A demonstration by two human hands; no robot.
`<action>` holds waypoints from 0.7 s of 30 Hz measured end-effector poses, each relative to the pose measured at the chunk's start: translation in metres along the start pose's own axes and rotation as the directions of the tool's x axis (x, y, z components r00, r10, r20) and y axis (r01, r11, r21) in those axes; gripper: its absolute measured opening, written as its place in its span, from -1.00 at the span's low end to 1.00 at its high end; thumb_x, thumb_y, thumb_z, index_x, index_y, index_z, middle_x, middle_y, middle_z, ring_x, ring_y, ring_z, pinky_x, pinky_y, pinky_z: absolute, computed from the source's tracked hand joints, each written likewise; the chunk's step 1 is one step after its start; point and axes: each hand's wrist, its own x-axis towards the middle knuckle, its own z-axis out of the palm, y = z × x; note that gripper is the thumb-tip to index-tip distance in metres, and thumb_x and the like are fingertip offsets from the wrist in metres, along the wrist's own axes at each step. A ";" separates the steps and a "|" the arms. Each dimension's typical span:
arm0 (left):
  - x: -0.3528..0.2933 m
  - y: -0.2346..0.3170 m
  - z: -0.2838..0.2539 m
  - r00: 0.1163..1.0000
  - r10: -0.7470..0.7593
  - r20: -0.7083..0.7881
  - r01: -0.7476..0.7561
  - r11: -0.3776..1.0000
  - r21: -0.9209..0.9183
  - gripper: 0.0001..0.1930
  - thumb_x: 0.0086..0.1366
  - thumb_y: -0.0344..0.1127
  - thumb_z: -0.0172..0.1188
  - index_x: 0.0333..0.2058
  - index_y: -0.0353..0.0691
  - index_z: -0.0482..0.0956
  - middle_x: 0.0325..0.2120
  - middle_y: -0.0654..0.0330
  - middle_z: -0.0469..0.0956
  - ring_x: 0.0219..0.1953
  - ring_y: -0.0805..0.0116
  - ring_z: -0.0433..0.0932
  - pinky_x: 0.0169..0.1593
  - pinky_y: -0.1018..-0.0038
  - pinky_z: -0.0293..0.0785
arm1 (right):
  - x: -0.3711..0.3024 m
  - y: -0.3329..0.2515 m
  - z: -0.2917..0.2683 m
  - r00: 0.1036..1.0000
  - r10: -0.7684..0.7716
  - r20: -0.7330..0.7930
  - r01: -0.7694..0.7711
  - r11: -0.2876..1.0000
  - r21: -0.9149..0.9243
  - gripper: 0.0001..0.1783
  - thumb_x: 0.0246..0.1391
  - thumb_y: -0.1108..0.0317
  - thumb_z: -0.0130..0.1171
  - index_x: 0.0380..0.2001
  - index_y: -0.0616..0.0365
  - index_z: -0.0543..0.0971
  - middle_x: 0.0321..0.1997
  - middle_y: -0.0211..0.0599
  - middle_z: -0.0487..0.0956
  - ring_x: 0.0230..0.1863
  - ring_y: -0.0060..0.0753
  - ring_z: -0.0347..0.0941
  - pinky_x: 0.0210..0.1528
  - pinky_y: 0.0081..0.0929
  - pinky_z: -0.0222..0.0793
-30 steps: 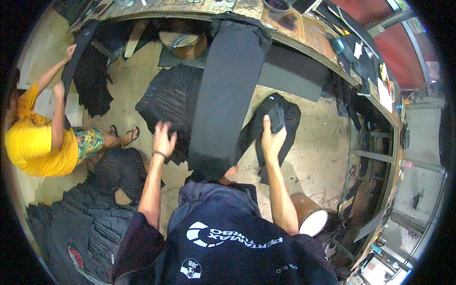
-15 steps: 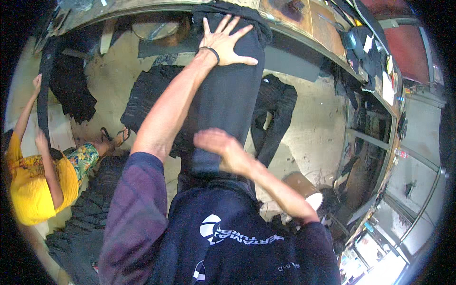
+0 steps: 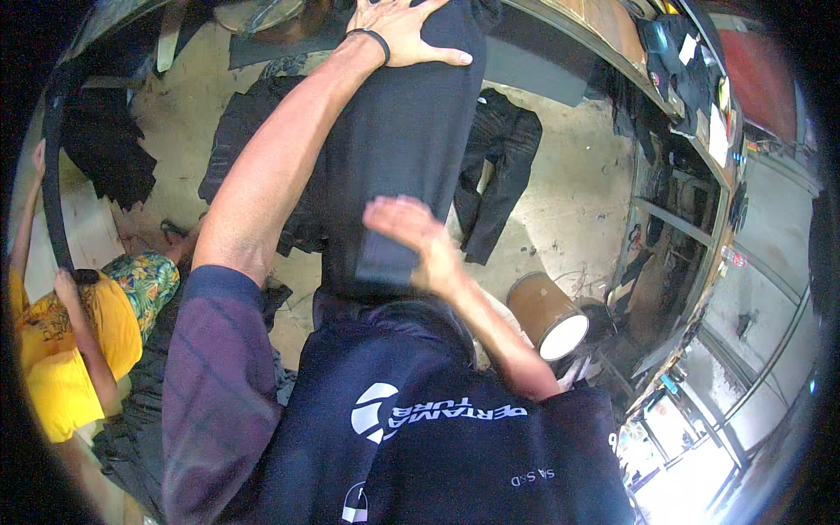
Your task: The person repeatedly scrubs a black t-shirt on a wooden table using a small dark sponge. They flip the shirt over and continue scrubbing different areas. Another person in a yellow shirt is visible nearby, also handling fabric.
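Observation:
A dark trouser leg point(image 3: 398, 131) lies stretched lengthwise in front of me, running from near my waist to the upper edge. My left hand point(image 3: 398, 31) rests flat on its far part, thumb spread to the right; the fingertips reach the picture's edge. A black band point(image 3: 372, 39) circles that wrist. My right hand point(image 3: 416, 236) is over the near part of the leg, blurred by motion, with its fingers toward the left. Below those fingers shows a blurred dark rectangular patch point(image 3: 385, 260); whether the hand holds it I cannot tell.
More dark trousers point(image 3: 499, 157) lie on the floor point(image 3: 577, 201) at right and left. A brown cylindrical container point(image 3: 538, 306) with a white end lies near my right elbow. At left, a person in yellow point(image 3: 79, 350) holds a long dark strip point(image 3: 54, 192). A cluttered shelf point(image 3: 678, 96) runs along the right.
The view has shifted, so the far bench and my left hand appear higher. The left hand stays flat on the trouser leg. My right hand remains over its near part, blurred in both pictures.

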 end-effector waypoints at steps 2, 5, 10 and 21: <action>-0.004 0.001 -0.002 1.000 -0.008 0.025 0.008 1.000 0.001 0.35 -0.02 0.86 0.06 0.62 0.18 0.06 0.65 -0.02 -0.11 0.69 -0.02 -0.30 0.54 -0.51 -0.51 | -0.008 0.005 0.008 0.996 -0.054 0.071 0.054 0.998 0.011 -0.26 -0.20 0.34 0.40 0.19 0.23 0.69 0.37 -0.10 0.64 0.50 -0.03 0.44 0.54 -0.04 0.28; 0.000 -0.001 -0.001 1.000 -0.001 0.009 0.001 1.000 0.010 0.35 -0.02 0.86 0.07 0.62 0.18 0.06 0.65 -0.02 -0.11 0.69 -0.02 -0.29 0.54 -0.50 -0.49 | 0.004 0.002 0.009 1.000 0.028 0.003 -0.028 0.998 0.057 -0.24 -0.18 0.35 0.37 0.24 0.21 0.67 0.38 -0.09 0.63 0.52 -0.05 0.42 0.58 -0.02 0.21; 0.014 -0.006 0.015 1.000 0.013 0.028 -0.012 1.000 -0.024 0.34 -0.01 0.85 0.08 0.62 0.16 0.06 0.65 -0.02 -0.12 0.69 -0.05 -0.28 0.55 -0.48 -0.47 | -0.014 -0.007 0.034 0.996 0.084 0.011 -0.084 0.996 -0.031 -0.22 -0.16 0.41 0.39 0.28 0.18 0.64 0.42 -0.05 0.58 0.53 -0.04 0.40 0.60 -0.06 0.18; -0.040 -0.037 0.079 0.660 -0.496 -0.564 0.096 0.800 -0.592 -0.06 0.45 0.23 0.25 0.48 -0.43 0.18 0.44 -0.35 0.25 0.49 -0.26 0.24 0.54 0.01 0.16 | 0.025 0.048 0.001 0.424 0.416 -0.804 -0.131 0.907 0.400 -0.27 0.31 0.03 0.42 0.34 0.31 0.50 0.23 0.08 0.63 0.28 0.02 0.52 0.43 -0.09 0.31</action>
